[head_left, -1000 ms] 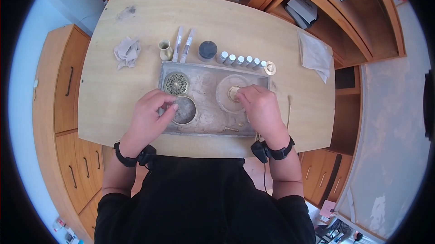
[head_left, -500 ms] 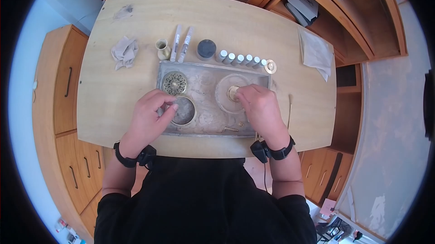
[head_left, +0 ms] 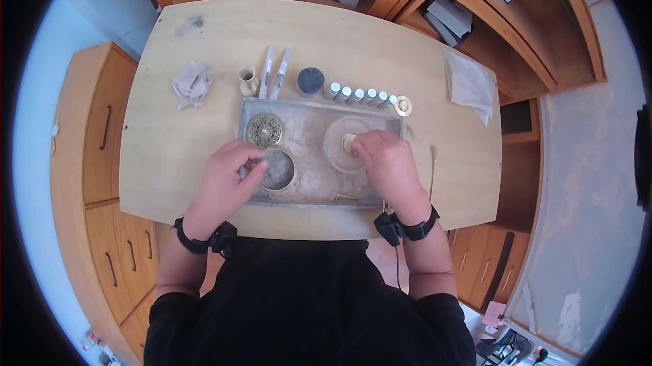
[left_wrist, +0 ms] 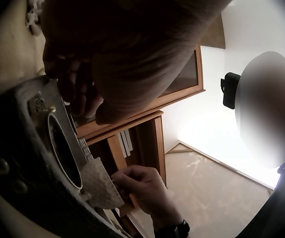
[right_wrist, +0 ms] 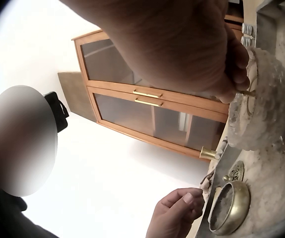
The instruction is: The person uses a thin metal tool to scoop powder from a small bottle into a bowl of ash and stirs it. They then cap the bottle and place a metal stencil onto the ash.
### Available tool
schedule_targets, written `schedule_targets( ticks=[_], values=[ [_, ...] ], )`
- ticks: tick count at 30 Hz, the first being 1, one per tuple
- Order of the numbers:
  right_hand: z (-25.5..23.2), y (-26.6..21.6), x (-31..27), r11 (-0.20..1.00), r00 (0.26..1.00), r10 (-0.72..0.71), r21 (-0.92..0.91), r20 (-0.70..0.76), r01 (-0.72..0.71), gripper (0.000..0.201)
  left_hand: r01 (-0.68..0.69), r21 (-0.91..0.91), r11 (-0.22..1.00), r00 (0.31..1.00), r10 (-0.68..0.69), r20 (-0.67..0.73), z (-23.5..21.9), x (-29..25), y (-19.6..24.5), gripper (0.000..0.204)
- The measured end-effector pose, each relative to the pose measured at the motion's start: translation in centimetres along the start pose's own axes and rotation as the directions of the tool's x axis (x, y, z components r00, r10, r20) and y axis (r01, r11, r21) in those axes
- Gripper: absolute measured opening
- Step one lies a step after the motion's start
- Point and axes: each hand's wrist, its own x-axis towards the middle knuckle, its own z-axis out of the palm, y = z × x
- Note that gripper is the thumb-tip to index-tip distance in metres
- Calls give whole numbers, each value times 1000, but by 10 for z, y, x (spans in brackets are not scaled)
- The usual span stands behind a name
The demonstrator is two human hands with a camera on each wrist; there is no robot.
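Note:
My right hand [head_left: 388,159] pinches a small round brass piece [head_left: 348,144] over a thick clear glass bowl [head_left: 333,157] on the right of the tray. In the right wrist view a bit of brass [right_wrist: 247,92] shows at the fingertips, by the bowl's rim. Thumb and index finger of my left hand [head_left: 227,174] come close together at the left rim of a brass bowl [head_left: 295,174] filled with grey ash; nothing shows between them. The other left fingers hang loosely curled. Behind that bowl lies a pierced brass lid [head_left: 265,130].
A grey, dusty tray [head_left: 309,136] carries the bowls and small brass bits [head_left: 348,197]. Along its back edge stand a brass vase [head_left: 248,80], two pale sticks [head_left: 279,74], a dark jar [head_left: 311,80], several silver-capped vials [head_left: 358,95] and a brass disc [head_left: 403,106]. A crumpled cloth [head_left: 192,84] lies left.
The tabletop sits slightly lower in the head view after a small camera shift. The brass piece at my right fingertips looks a little more tilted. My left hand keeps its place by the ash bowl.

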Motion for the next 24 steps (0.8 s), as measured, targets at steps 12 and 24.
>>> schedule_targets(
  ticks=[12, 24],
  values=[
    [-39, -38, -19, 990, 994, 15, 141, -106, 0, 6, -34, -3, 999, 998, 34, -59, -3, -7, -2, 10],
    [41, -37, -36, 975, 967, -213, 95, 139, 201, 10, -32, 17, 999, 998, 33, -47, -2, -10, 2, 11]
  ],
)
